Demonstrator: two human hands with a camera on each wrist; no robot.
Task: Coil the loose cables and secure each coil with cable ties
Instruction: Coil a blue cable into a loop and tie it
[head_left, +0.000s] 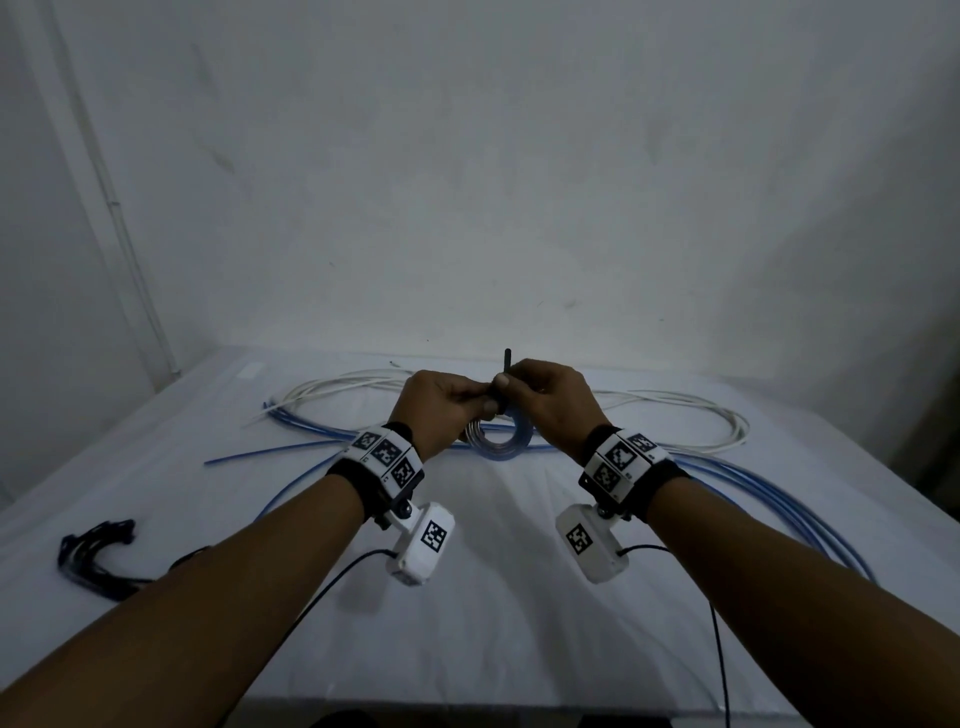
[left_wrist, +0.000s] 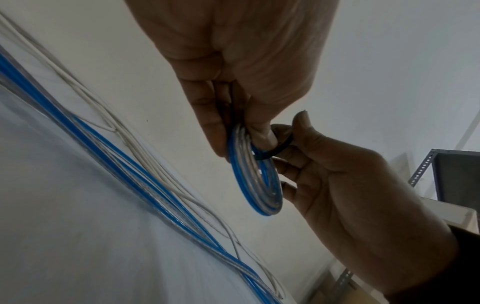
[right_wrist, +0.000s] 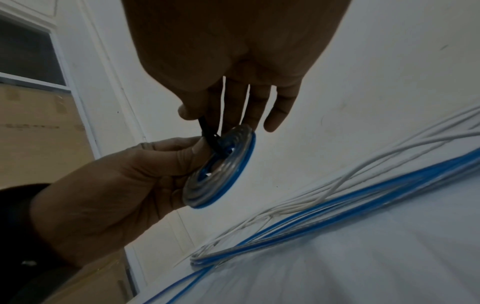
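White-sheeted table (head_left: 467, 597); left hand (head_left: 441, 410) grips blue coil (head_left: 501, 441), right hand (head_left: 550, 405) pinches black tie (head_left: 506, 364) (looped round coil).

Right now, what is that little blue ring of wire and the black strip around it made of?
The small coil looks like wire in glossy blue and clear plastic sheathing: it shines and bends tightly. The black cable tie, pinched by the right hand, looks like matte flexible plastic, probably nylon, since it loops without creasing.
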